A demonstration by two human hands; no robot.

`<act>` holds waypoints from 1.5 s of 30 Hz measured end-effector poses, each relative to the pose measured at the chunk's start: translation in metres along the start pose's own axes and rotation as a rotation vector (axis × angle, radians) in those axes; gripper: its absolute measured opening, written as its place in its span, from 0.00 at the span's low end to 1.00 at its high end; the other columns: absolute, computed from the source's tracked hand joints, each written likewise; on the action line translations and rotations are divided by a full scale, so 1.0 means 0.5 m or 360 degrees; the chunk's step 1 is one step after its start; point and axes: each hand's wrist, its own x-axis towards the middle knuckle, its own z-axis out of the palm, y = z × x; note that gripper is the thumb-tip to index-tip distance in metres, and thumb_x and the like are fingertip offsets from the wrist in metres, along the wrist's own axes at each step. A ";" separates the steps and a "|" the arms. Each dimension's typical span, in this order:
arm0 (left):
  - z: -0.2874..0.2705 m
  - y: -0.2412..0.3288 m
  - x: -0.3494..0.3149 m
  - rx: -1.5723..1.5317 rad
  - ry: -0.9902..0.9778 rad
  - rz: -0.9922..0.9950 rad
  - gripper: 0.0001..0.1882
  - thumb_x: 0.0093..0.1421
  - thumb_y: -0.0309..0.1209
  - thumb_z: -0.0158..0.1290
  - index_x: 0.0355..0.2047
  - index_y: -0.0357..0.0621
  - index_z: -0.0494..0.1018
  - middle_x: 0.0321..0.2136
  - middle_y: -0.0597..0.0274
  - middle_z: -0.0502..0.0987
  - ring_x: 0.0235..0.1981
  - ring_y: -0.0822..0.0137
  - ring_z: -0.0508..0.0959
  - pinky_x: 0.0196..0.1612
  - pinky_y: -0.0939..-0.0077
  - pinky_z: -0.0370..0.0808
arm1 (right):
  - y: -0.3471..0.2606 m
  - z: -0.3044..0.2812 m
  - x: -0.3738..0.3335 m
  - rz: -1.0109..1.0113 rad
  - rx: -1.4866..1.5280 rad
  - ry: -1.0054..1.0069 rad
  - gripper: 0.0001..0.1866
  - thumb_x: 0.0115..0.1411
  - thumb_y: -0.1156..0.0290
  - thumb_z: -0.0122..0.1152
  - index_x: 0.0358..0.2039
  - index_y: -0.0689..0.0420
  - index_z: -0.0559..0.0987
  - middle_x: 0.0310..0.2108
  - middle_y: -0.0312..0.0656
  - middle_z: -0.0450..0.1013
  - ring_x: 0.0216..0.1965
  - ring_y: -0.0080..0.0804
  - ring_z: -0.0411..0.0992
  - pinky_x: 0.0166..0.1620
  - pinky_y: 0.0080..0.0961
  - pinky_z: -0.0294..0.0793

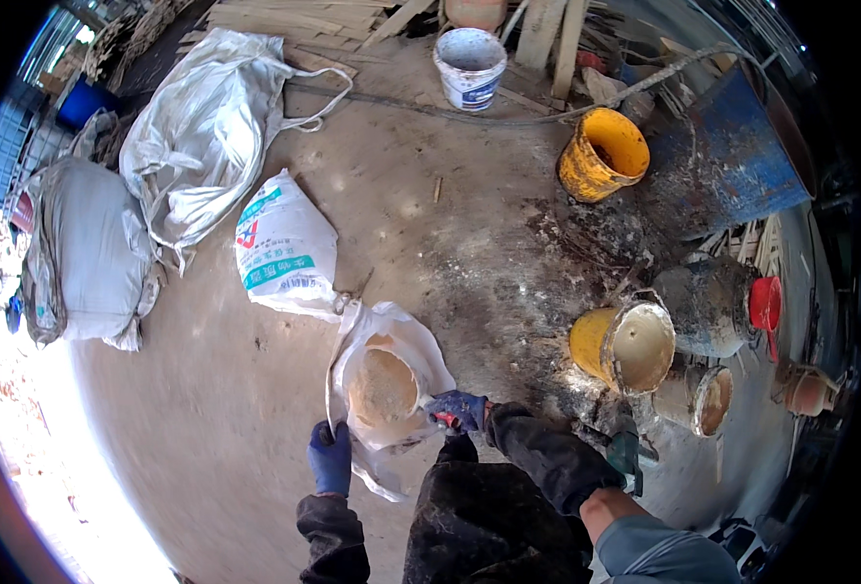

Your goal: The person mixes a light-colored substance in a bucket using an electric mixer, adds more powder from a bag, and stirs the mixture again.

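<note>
My left hand (pixel 330 458), in a blue glove, is closed on the near left edge of an opened white sack (pixel 425 346). Light tan powder (pixel 384 389) shows inside the sack's mouth. At the right side of the opening is my right hand (pixel 459 411), also gloved in blue. Its fingers are wrapped round something with a red part, mostly hidden by the glove, so its kind is unclear. Just beyond, a full white printed sack (pixel 289 248) with green bands lies close to the opened one.
To the right stand a yellow bucket (pixel 594 348) with pale contents, a crusted bucket (pixel 674 407), a red dipper (pixel 765 304) and another yellow bucket (pixel 586 170). A blue drum (pixel 742 146) lies behind. Large white bulk bags (pixel 201 127) lie left; a white bucket (pixel 470 83) stands far off.
</note>
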 end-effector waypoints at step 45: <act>0.066 0.061 -0.250 0.0817 0.0481 0.0702 0.38 0.56 0.33 0.57 0.63 0.36 0.55 0.63 0.44 0.54 0.64 0.48 0.55 0.65 0.58 0.55 | 0.395 -0.401 -0.800 0.0177 -0.0918 0.2985 0.27 0.56 0.66 0.57 0.56 0.57 0.67 0.46 0.53 0.73 0.42 0.53 0.73 0.44 0.42 0.73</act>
